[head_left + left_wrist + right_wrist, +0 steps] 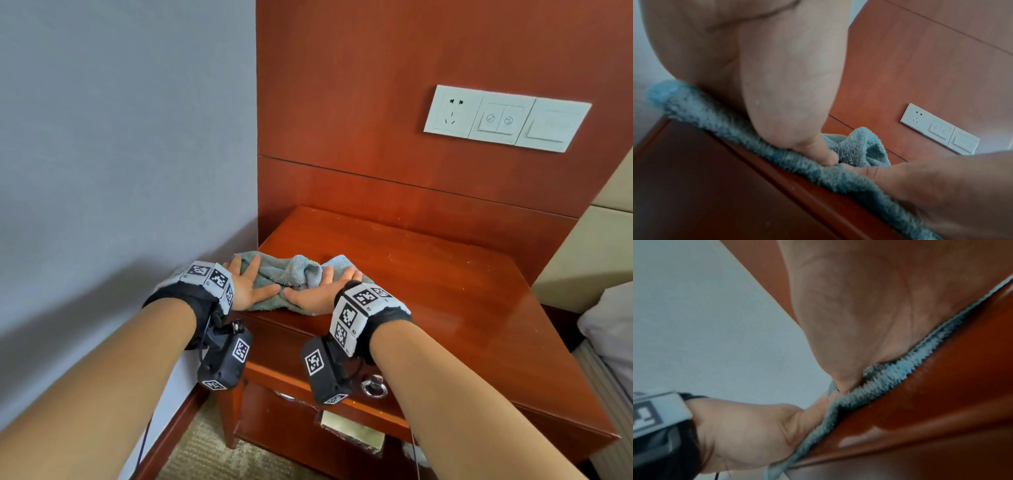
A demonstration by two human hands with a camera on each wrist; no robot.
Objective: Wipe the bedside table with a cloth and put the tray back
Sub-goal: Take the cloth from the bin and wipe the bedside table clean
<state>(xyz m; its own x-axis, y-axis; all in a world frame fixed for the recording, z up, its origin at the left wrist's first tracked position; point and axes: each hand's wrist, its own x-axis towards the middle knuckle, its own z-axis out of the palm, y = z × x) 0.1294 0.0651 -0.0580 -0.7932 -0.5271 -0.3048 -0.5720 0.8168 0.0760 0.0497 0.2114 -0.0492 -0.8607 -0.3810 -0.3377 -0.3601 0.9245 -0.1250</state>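
Note:
A crumpled teal cloth (291,274) lies at the front left corner of the reddish wooden bedside table (445,291). My left hand (248,282) presses flat on the cloth's left part, fingers spread and straight. My right hand (322,291) presses flat on its right part, thumb tips nearly meeting. In the left wrist view the cloth (777,154) runs along the table's front edge under my left hand (787,97). In the right wrist view the cloth (890,374) shows under my right hand (869,313). No tray is in view.
A grey wall (120,137) stands close on the left. A wooden panel with a white socket and switch plate (507,118) rises behind the table. A drawer with a ring pull (373,387) sits below the top. A bed (606,325) borders the right.

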